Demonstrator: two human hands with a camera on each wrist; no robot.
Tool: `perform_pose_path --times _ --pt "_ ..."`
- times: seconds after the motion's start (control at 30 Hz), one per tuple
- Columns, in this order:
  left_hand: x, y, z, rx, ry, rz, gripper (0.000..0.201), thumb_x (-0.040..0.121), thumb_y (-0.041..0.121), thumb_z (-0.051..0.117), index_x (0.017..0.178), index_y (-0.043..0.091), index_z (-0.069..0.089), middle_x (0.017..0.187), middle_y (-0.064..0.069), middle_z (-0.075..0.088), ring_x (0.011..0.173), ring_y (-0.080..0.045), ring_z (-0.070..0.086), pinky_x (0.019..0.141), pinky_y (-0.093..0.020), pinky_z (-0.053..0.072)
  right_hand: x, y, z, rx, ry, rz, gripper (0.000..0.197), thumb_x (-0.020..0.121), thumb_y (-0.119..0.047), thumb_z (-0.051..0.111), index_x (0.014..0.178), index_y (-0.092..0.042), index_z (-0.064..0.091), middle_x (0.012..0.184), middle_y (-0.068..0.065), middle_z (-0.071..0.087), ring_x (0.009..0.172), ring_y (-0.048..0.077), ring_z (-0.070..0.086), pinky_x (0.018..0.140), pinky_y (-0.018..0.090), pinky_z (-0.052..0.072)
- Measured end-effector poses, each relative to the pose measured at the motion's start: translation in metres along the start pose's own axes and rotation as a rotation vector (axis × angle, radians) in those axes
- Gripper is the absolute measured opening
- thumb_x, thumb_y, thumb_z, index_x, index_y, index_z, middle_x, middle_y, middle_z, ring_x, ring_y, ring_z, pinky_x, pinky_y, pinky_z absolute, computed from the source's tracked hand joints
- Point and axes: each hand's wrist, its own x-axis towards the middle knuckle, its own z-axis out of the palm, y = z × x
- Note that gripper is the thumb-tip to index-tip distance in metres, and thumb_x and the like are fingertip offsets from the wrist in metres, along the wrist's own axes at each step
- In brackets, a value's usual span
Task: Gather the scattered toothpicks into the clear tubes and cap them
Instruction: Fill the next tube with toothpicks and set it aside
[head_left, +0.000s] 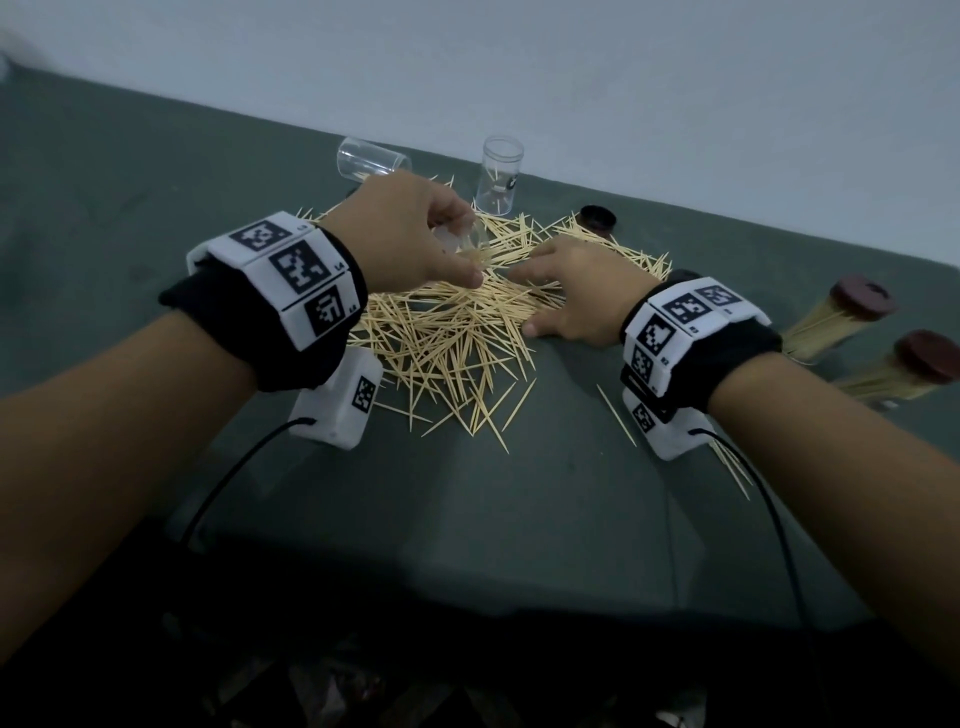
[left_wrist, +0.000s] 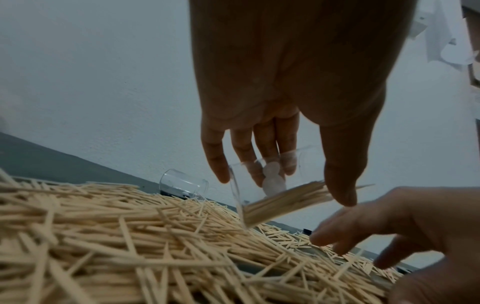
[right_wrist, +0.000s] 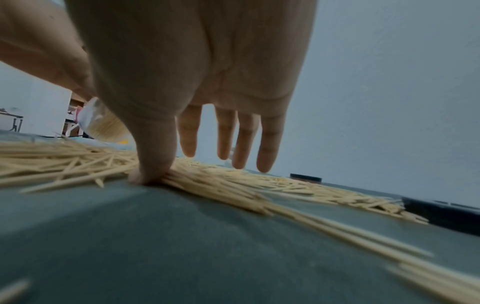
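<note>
A wide heap of loose toothpicks (head_left: 457, 332) (left_wrist: 130, 236) (right_wrist: 233, 185) covers the middle of the dark green table (head_left: 519, 493). My left hand (head_left: 410, 234) (left_wrist: 285, 123) holds a clear tube (head_left: 465, 238) (left_wrist: 272, 189) tilted over the heap, with a bundle of toothpicks lying inside it. My right hand (head_left: 576, 286) (right_wrist: 207, 102) is spread flat over the heap just right of the tube, fingers straight, thumb (right_wrist: 153, 164) pressing on the toothpicks. The tilted tube (right_wrist: 103, 123) shows behind that thumb.
An empty clear tube (head_left: 371, 160) (left_wrist: 183, 185) lies on its side at the back. Another clear tube (head_left: 500, 174) stands upright beside it. A dark cap (head_left: 597, 217) (right_wrist: 306, 178) lies behind the heap. Two filled, capped tubes (head_left: 836, 317) (head_left: 904, 366) lie at the right.
</note>
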Motion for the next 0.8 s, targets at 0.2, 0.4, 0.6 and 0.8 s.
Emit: perform_pose_path --times 0.2,0.4,0.6,0.8 --pt "0.000 0.000 -0.001 0.004 -0.007 0.000 0.061 0.072 0.042 0.081 0.126 0.020 0.062 0.112 0.007 0.067 0.103 -0.012 0.062 0.095 -0.028 0.047 0.006 -0.004 -0.002 0.027 -0.051 0.033 0.053 0.084 -0.041 0.072 0.134 -0.034 0.056 0.128 -0.001 0.062 0.119 0.019 0.055 0.100 0.030 0.041" --pt "-0.001 -0.001 -0.001 0.012 0.001 -0.005 0.060 0.073 0.041 0.081 0.125 0.021 0.062 0.112 0.008 0.066 0.105 -0.011 0.060 0.091 -0.024 0.044 0.007 -0.013 -0.001 -0.047 0.023 -0.032 0.041 0.091 -0.031 0.066 0.132 -0.028 0.060 0.116 0.003 0.068 0.114 0.023 0.057 0.095 0.026 0.040" --pt "-0.001 -0.002 -0.002 0.036 0.013 -0.006 0.062 0.073 0.042 0.081 0.127 0.021 0.061 0.117 0.007 0.065 0.104 -0.010 0.058 0.086 -0.021 0.039 0.004 -0.015 -0.003 -0.074 0.012 -0.066 0.028 0.093 -0.029 0.062 0.119 -0.026 0.070 0.095 0.005 0.071 0.096 0.023 0.061 0.086 0.029 0.046" --pt "0.000 -0.004 -0.004 0.068 0.022 0.001 0.062 0.073 0.041 0.081 0.129 0.020 0.060 0.117 0.005 0.066 0.099 -0.010 0.058 0.087 -0.022 0.041 -0.001 -0.005 -0.005 0.059 0.027 0.003 0.025 0.092 -0.028 0.065 0.115 -0.025 0.072 0.101 0.002 0.072 0.098 0.020 0.062 0.092 0.034 0.049"
